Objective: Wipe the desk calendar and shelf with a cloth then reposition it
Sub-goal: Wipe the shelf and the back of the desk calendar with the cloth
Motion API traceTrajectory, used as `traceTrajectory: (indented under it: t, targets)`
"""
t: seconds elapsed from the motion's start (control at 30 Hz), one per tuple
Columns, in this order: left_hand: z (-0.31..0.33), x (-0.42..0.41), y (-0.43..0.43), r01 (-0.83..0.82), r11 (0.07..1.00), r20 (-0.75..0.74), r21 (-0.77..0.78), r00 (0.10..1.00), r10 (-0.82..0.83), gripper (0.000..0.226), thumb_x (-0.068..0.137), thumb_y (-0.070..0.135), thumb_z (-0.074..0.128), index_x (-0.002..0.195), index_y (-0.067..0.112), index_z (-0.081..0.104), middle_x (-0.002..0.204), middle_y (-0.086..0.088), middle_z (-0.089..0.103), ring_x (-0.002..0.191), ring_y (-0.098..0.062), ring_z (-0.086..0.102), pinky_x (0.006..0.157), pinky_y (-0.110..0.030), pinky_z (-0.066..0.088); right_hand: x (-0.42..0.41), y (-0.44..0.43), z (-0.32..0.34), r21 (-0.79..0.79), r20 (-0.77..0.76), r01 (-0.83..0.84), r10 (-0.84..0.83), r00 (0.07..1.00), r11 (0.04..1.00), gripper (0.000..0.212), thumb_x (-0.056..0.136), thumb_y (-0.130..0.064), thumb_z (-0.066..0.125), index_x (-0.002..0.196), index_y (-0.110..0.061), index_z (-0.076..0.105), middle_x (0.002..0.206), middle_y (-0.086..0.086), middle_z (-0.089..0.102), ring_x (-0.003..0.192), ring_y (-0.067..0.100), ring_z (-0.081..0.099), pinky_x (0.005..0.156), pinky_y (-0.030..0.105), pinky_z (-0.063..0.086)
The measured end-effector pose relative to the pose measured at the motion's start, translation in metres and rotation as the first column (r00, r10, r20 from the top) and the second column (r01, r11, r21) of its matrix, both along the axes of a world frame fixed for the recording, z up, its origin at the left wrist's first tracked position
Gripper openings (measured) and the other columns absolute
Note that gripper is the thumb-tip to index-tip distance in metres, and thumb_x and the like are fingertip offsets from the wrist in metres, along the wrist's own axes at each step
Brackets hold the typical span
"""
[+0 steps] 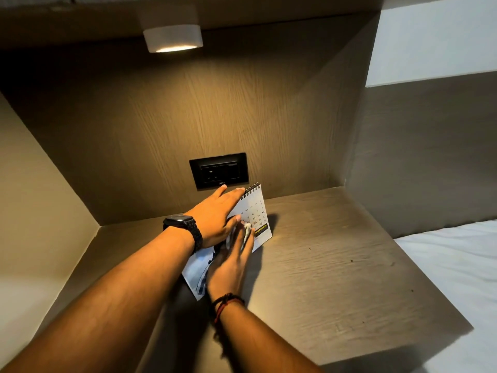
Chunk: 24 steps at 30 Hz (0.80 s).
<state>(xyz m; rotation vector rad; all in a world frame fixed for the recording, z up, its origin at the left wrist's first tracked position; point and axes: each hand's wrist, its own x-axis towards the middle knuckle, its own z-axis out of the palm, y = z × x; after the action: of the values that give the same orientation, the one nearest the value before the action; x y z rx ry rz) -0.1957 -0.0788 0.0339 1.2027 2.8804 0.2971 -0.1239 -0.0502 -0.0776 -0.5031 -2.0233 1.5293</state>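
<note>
Lit ceiling lamp point(173, 39), black wall socket point(218, 170), white bedsheet point(457, 262).

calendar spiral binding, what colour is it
Black, along the top edge of the white calendar, seen in the head view.

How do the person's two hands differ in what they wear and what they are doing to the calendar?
The left hand has a black watch at its wrist; the right hand has dark and red thread bands. The left lies flat over the calendar near its spiral top; the right presses a cloth against its face. Both touch the calendar.
</note>
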Motion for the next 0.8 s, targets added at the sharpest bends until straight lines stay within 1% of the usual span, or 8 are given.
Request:
traceTrajectory:
  t: [0.07, 0.17, 0.27, 0.43, 0.5, 0.6, 0.7, 0.8]
  targets:
    - [-0.001, -0.002, 0.0, 0.01, 1.0, -0.039, -0.027, 0.999, -0.011, 0.065, 0.095, 0.035, 0.043, 0.147, 0.018, 0.007, 0.157, -0.002, 0.017, 0.144, -0.027, -0.002, 0.115, -0.04, 0.011, -0.004, 0.007, -0.002, -0.042, 0.031, 0.028, -0.027, 0.999, 0.999, 0.071, 0.09, -0.001, 0.046, 0.149, -0.025, 0.016, 0.162, 0.006, 0.001, 0.144, 0.014, 0.012, 0.118, 0.035, 0.024]
    - [-0.005, -0.005, -0.004, 0.011, 0.989, -0.211, -0.15, 0.976, -0.043, 0.069, 0.095, 0.045, 0.037, 0.148, 0.017, 0.003, 0.159, -0.004, 0.005, 0.144, -0.027, -0.008, 0.116, -0.041, 0.004, -0.009, 0.016, 0.001, -0.107, 0.092, 0.081, -0.071, 0.993, 0.991, 0.072, 0.09, 0.002, 0.045, 0.149, -0.026, 0.016, 0.161, 0.011, 0.004, 0.145, 0.02, 0.017, 0.118, 0.041, 0.027]
    - [-0.008, -0.005, -0.005, -0.006, 0.981, -0.317, -0.193, 0.947, -0.056, 0.07, 0.093, 0.051, 0.031, 0.148, 0.018, 0.002, 0.158, -0.002, -0.004, 0.143, -0.025, -0.013, 0.115, -0.041, -0.003, -0.005, 0.01, 0.001, 0.006, 0.021, 0.028, -0.028, 0.999, 1.0, 0.07, 0.091, -0.002, 0.046, 0.149, -0.026, 0.014, 0.162, 0.009, 0.001, 0.141, 0.009, 0.009, 0.114, 0.025, 0.018]
    - [-0.008, -0.006, -0.003, -0.001, 0.98, -0.315, -0.201, 0.947, -0.064, 0.07, 0.094, 0.05, 0.031, 0.148, 0.017, 0.001, 0.159, -0.003, -0.002, 0.143, -0.024, -0.013, 0.115, -0.039, -0.005, -0.009, 0.009, 0.002, -0.119, 0.091, 0.1, -0.09, 0.992, 0.988, 0.07, 0.091, -0.003, 0.048, 0.149, -0.028, 0.017, 0.161, 0.009, 0.005, 0.145, 0.025, 0.022, 0.115, 0.042, 0.032]
    - [-0.009, -0.006, -0.003, 0.005, 0.982, -0.301, -0.186, 0.951, -0.062, 0.069, 0.094, 0.049, 0.031, 0.148, 0.017, 0.002, 0.159, -0.003, -0.001, 0.143, -0.023, -0.012, 0.114, -0.037, -0.005, -0.007, 0.003, 0.003, -0.064, 0.06, 0.069, -0.065, 0.996, 0.996, 0.068, 0.091, -0.004, 0.047, 0.149, -0.024, 0.018, 0.161, 0.007, 0.005, 0.146, 0.025, 0.02, 0.115, 0.046, 0.033]
    - [-0.009, -0.007, -0.003, 0.013, 0.985, -0.283, -0.172, 0.957, -0.062, 0.068, 0.095, 0.048, 0.03, 0.148, 0.017, 0.002, 0.159, -0.003, 0.001, 0.144, -0.022, -0.011, 0.114, -0.036, -0.005, -0.005, 0.002, -0.001, -0.042, 0.016, 0.054, -0.053, 0.998, 0.998, 0.066, 0.091, -0.004, 0.047, 0.148, -0.022, 0.019, 0.161, 0.008, 0.006, 0.146, 0.022, 0.016, 0.118, 0.042, 0.027]
    - [-0.008, -0.007, -0.003, 0.02, 0.985, -0.284, -0.172, 0.956, -0.069, 0.067, 0.095, 0.047, 0.03, 0.148, 0.017, 0.001, 0.159, -0.003, 0.002, 0.144, -0.023, -0.01, 0.113, -0.034, -0.005, -0.012, 0.013, -0.003, -0.162, 0.122, 0.154, -0.135, 0.983, 0.975, 0.069, 0.09, 0.0, 0.048, 0.148, -0.025, 0.02, 0.16, 0.012, 0.01, 0.145, 0.026, 0.022, 0.115, 0.043, 0.031]
    - [-0.009, -0.007, -0.003, 0.024, 0.987, -0.284, -0.161, 0.956, -0.069, 0.066, 0.096, 0.045, 0.03, 0.148, 0.017, 0.002, 0.159, -0.003, 0.002, 0.144, -0.022, -0.009, 0.113, -0.034, -0.006, -0.007, 0.004, -0.001, -0.088, 0.061, 0.095, -0.09, 0.994, 0.992, 0.065, 0.091, -0.004, 0.046, 0.148, -0.024, 0.021, 0.161, 0.008, 0.007, 0.146, 0.024, 0.02, 0.116, 0.044, 0.031]
